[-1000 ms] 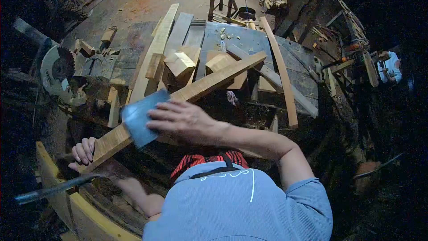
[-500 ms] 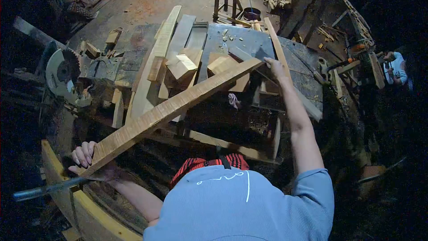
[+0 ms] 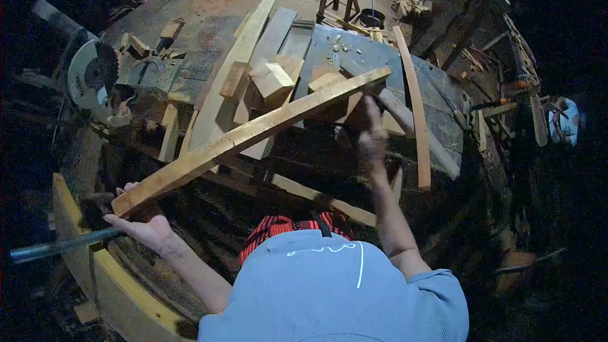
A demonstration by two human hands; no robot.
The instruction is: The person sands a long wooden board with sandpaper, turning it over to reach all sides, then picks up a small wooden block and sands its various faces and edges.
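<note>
Wooden beam [image 3: 253, 131], left hand [image 3: 149, 227] cupped round one end, right hand [image 3: 373, 134] blurred, grip unclear; illegible script [image 3: 361, 266] on shirt [image 3: 316, 304]

Long squared wooden bar [image 3: 253, 131], light brown, slanting up to the right, near end in left hand [image 3: 147, 227]

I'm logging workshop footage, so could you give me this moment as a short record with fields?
Left hand: holding the lower-left end of the wooden bar
Right hand: blurred, close below the bar's far end; contact unclear
Workpiece: long wooden bar, slanting up to the right
Bench: behind the bar, bearing a wood block and, farther right, a slim wooden strip
Left side: toothed saw blade
Right edge: another person
Lighting: dim, dark at the edges
</note>
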